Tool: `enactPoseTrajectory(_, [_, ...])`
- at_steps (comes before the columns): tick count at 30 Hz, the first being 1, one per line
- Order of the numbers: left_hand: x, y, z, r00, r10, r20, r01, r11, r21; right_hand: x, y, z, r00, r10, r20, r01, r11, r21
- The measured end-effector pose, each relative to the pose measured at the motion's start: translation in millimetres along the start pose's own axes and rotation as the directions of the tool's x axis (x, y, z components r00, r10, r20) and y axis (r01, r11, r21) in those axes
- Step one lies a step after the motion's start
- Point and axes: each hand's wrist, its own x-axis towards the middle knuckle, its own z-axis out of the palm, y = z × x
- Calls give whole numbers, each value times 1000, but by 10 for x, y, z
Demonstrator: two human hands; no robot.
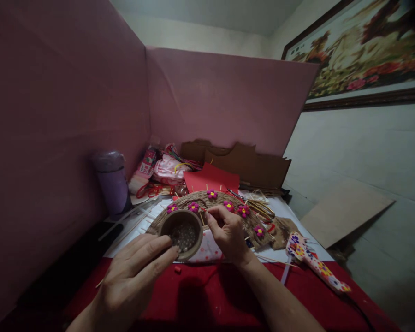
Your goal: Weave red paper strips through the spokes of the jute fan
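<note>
My left hand (131, 272) reaches over the near left rim of a brown round bowl (198, 240), fingertips at its edge; its thumb is hidden, but it appears to hold the bowl. Inside the bowl lie small clear beads (183, 236). My right hand (228, 233) is closed in a pinch beside the bowl; a tiny reddish bit shows at its fingertips, too small to name. Behind both hands is an arched panel wound with brown twine (180, 201), bearing several magenta flowers (212, 194) with yellow centres. A small red piece (177, 269) lies below the bowl.
A floral-patterned glue gun (314, 263) lies at right, its cord running off the table's front. At left stands a purple tumbler (114, 189). Red paper (212, 177), cut cardboard (235, 161) and bagged supplies (168, 168) sit at the back. Pink partitions (221, 97) enclose the table.
</note>
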Motion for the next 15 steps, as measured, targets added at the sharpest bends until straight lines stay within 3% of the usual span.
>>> enactPoseTrajectory(5, [-233,61,-78,983,-181,42,183,981,-57,-4,-23,-10,1000,-13,3,13,1000,4])
enactPoseTrajectory(10, [-608,23,-167,965,-260,-19,261,965,37,-6,-35,-18,1000,-28,2,28,1000,-8])
enactPoseTrajectory(15, [-846,-68,-293,950,-310,36,304,945,118,-12,-36,-26,999,-31,13,31,999,-10])
